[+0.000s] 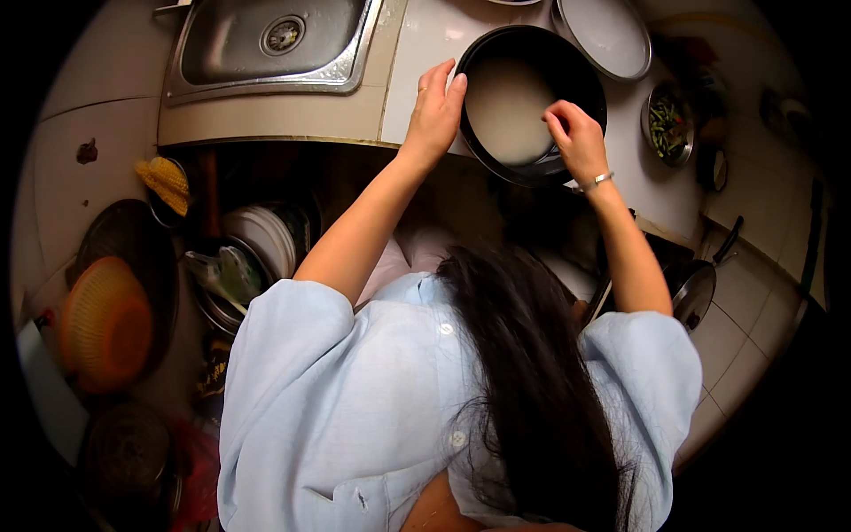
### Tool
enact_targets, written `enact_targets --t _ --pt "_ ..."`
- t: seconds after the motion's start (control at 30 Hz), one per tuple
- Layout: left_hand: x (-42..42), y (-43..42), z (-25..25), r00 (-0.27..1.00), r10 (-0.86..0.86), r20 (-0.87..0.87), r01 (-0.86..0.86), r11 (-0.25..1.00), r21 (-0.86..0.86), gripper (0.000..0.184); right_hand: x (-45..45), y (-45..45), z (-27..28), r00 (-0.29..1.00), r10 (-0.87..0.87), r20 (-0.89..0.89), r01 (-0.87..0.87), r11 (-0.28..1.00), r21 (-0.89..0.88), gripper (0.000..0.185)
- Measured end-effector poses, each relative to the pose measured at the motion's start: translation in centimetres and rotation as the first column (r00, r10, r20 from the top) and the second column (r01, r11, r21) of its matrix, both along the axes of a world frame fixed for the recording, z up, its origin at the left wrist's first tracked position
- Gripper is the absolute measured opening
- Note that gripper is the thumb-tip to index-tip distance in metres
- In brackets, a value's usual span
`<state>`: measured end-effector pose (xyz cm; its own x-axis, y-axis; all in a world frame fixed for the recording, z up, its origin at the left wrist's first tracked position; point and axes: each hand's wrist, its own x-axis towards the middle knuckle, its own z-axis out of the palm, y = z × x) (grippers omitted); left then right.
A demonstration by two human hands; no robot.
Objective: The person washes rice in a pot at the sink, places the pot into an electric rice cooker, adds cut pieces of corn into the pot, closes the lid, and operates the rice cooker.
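A round black pot stands at the counter's front edge, with cloudy whitish liquid inside. My left hand is at the pot's left side, fingers stretched out and thumb close to the rim. It seems to rest against the outer wall without wrapping round it. Over the right part of the pot is my right hand, its fingers curled together above the liquid. Whether anything is between those fingers is hidden. A bracelet circles the right wrist.
Left of the pot is a steel sink. A pale round dish lies behind it to the right, near a bowl of chopped green vegetables. Below the counter at left are an orange basket, stacked plates and corn.
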<state>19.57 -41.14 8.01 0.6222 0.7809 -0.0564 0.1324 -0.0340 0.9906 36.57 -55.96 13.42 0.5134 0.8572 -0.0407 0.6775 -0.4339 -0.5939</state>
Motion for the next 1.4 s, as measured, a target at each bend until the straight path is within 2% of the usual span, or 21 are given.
enact_targets --t 0.1,0.13,0.2,0.23,0.43,0.53,0.6,0.67,0.77,0.87,0.93,1.03,1.13,1.17,1.2,1.23,1.27,1.3,1.33,1.37,1.4 --pt "0.8 -0.4 -1.3 1.000 -0.005 -0.025 0.006 0.999 0.047 0.048 -1.0 -2.3 0.7 0.986 -0.166 0.030 0.157 0.969 0.191 0.007" --pt "1.0 -0.3 -1.7 0.999 0.001 -0.042 0.003 0.997 0.076 0.047 -1.1 -2.9 0.0 0.973 -0.190 0.134 0.143 0.944 0.296 0.013" --pt "1.2 -0.6 -1.6 0.999 0.029 -0.022 -0.026 0.994 0.102 0.045 -1.9 -3.6 -0.5 0.943 -0.312 0.117 0.261 0.910 0.321 0.030" --pt "1.2 -0.5 -1.1 1.000 0.024 -0.012 -0.023 0.997 0.076 0.044 -2.2 -3.6 -0.7 0.924 -0.333 0.190 0.257 0.906 0.337 0.033" --pt "1.4 -0.4 -0.5 0.992 0.012 0.128 0.008 0.989 -0.148 0.046 -3.1 -1.8 -0.1 0.930 -0.301 0.210 0.234 0.928 0.291 0.041" --pt "1.4 -1.1 0.5 0.997 0.082 -0.002 -0.082 0.996 -0.025 0.051 -2.7 -1.8 0.0 0.937 -0.250 0.246 0.164 0.933 0.321 0.045" --pt "1.3 -1.1 0.1 0.999 0.049 0.003 -0.049 0.998 -0.040 0.052 -2.5 -2.3 -0.8 0.932 -0.235 0.274 0.151 0.943 0.297 0.049" --pt "1.3 -0.7 -1.4 0.999 0.027 0.029 -0.026 0.999 -0.046 0.050 -3.3 -2.2 -0.6 0.895 -0.223 0.387 0.166 0.970 0.176 0.053" --pt "1.5 -0.9 -1.8 0.997 0.073 -0.012 -0.073 0.997 0.013 0.044 -3.5 -2.2 -1.0 0.865 -0.249 0.435 0.198 0.967 0.160 0.057" --pt "1.7 -0.9 -1.9 0.998 0.054 -0.036 -0.056 0.997 -0.054 0.046 -3.6 -2.3 -1.0 0.834 -0.282 0.473 0.218 0.958 0.187 0.063" --pt "2.1 -1.1 -2.4 0.991 0.111 -0.080 -0.106 0.993 0.061 0.048 -3.2 -2.5 -1.8 0.818 -0.331 0.470 0.233 0.938 0.256 0.068" --pt "1.7 -1.0 -1.6 0.993 0.116 -0.036 -0.116 0.993 0.011 0.052 -2.8 -2.6 -2.0 0.869 -0.405 0.284 0.233 0.841 0.488 0.077" --pt "2.6 -0.5 -3.2 0.990 0.115 -0.084 -0.113 0.993 0.039 0.052 -1.3 -3.4 -6.6 0.856 -0.502 -0.124 0.455 0.620 0.639 0.072" --pt "2.4 -0.8 -3.3 0.984 0.108 -0.139 -0.109 0.994 0.003 0.050 -2.0 -3.8 -5.8 0.734 -0.462 -0.499 0.678 0.541 0.497 0.069" --pt "2.8 -0.7 -3.5 0.978 0.074 -0.196 -0.084 0.996 -0.042 0.048 -3.2 -3.5 -4.6 0.473 -0.390 -0.790 0.845 0.454 0.282 0.066" --pt "2.8 0.4 -6.0 0.941 -0.055 -0.335 0.129 0.970 0.204 0.044 -4.1 -3.5 -3.1 0.371 -0.308 -0.876 0.872 0.439 0.215 0.059" --pt "2.9 1.5 -8.6 0.885 -0.099 -0.455 0.318 0.843 0.435 0.042 -3.1 -4.1 -6.0 0.267 -0.289 -0.919 0.887 0.446 0.117 0.043" --pt "3.0 1.9 -9.8 0.920 -0.086 -0.383 0.209 0.933 0.293 0.045 -2.1 -4.8 -8.8 0.157 -0.274 -0.949 0.893 0.450 0.017 0.028" --pt "2.0 -0.1 -1.8 0.948 0.072 -0.311 -0.074 0.997 0.006 0.050 -2.6 -4.3 -7.5 0.076 -0.234 -0.969 0.908 0.418 -0.030 0.020" --pt "1.4 0.0 0.0 0.973 -0.011 -0.232 -0.065 0.946 -0.318 0.055 -2.2 -4.1 -8.2 0.041 -0.207 -0.977 0.902 0.429 -0.053 0.020" --pt "1.1 -0.1 1.5 0.969 -0.071 -0.235 -0.044 0.893 -0.447 0.060 -2.3 -4.2 -8.2 0.057 -0.178 -0.982 0.898 0.440 -0.028 0.020"
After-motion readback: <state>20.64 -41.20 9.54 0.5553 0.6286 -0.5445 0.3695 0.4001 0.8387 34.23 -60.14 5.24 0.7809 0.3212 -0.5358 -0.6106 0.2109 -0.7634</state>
